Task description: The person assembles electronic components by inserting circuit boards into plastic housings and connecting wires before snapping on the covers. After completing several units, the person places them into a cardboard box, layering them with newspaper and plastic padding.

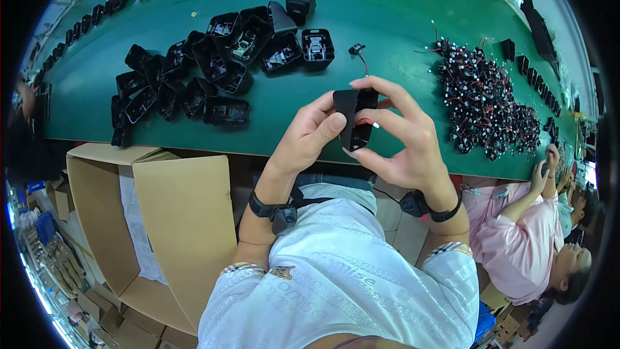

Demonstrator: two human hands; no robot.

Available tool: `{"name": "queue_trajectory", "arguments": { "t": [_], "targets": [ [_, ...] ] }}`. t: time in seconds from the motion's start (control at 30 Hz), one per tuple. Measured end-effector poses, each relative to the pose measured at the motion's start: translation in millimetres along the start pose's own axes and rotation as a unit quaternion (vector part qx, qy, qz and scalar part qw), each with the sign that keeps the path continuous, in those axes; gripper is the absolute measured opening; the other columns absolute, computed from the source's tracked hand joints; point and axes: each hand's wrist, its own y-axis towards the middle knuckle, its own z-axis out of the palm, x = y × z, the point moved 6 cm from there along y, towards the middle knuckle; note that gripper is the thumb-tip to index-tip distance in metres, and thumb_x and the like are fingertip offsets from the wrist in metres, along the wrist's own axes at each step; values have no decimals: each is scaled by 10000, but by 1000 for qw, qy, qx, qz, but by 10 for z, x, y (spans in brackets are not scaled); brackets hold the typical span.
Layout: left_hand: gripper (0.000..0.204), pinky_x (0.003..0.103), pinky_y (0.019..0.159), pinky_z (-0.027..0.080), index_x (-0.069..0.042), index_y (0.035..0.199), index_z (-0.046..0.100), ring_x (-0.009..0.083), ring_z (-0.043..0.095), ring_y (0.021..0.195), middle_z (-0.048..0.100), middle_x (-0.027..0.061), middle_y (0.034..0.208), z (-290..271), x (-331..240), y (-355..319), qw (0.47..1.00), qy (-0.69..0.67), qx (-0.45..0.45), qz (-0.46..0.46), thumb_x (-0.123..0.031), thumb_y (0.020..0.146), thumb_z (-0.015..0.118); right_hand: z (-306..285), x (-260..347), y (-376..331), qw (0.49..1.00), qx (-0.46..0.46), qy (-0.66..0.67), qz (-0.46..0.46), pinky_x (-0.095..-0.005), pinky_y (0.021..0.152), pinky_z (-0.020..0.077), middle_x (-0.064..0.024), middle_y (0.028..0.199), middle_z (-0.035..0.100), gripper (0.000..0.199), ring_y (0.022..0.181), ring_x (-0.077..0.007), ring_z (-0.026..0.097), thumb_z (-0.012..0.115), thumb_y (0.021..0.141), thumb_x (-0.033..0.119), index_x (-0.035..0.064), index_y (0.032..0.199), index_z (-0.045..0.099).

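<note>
A black plastic housing (pixel 347 105) is held above the near edge of the green table. My left hand (pixel 310 130) is closed around its left side, thumb on the outer face. My right hand (pixel 403 132) spans its open side, one finger at the top rim and the thumb at the bottom. Another right finger reaches the opening, where a red wire and a small white connector (pixel 376 125) show; the inside is mostly hidden. Just beyond lies a small black part (pixel 356 49) with a red wire trailing toward my right hand.
Several open black housings (pixel 226 111) lie in a cluster at left. A heap of small wired parts (pixel 484 100) covers the right. An open cardboard box (pixel 184 220) stands below the table edge at left. A co-worker in pink (pixel 516 239) sits at right.
</note>
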Motion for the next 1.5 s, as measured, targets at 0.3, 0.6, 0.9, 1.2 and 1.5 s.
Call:
{"name": "queue_trajectory", "arguments": {
  "t": [0.3, 0.6, 0.9, 1.2, 1.5],
  "targets": [
    [236, 290, 648, 489, 1, 1118, 626, 162, 657, 764, 689, 94, 874, -118, -449, 245, 896, 348, -214, 172, -157, 942, 630, -351, -1049, 1453, 967, -14, -244, -65, -441, 1024, 453, -169, 1329, 596, 340, 1173, -383, 573, 835, 694, 249, 72, 957, 710],
    [95, 300, 655, 519, 4, 958, 670, 187, 661, 706, 689, 106, 856, -251, -685, 203, 845, 429, -238, 211, -45, 885, 636, -291, -2191, 2109, 938, 6, -346, 2, -441, 1066, 437, -106, 1349, 600, 378, 1278, -355, 494, 846, 678, 330, 120, 980, 755],
    [357, 449, 916, 467, -48, 1134, 634, 317, 594, 1060, 658, 132, 1074, -396, -1241, 722, 692, 632, -272, 217, -198, 827, 740, -567, -1586, 1637, 939, -65, -328, -77, -448, 1068, 427, -127, 1371, 567, 393, 1265, -347, 519, 805, 746, 266, 110, 1094, 711],
    [397, 429, 961, 443, -138, 1146, 656, 293, 619, 1093, 649, 74, 1184, -427, -806, 1152, 575, 795, -169, 100, -194, 775, 784, 98, -1156, 300, 988, 34, -150, 6, -429, 804, 532, -95, 1101, 626, 178, 943, -309, 645, 701, 834, 121, 107, 1004, 650],
    [355, 417, 923, 505, -32, 1096, 624, 368, 599, 1110, 593, 171, 1200, 430, -753, 797, 717, 632, -69, 287, 10, 759, 727, -157, -1322, -10, 982, -75, -103, 143, -441, 682, 542, -126, 886, 665, 140, 713, -341, 663, 617, 887, 110, 83, 1020, 651]
  ]
}}
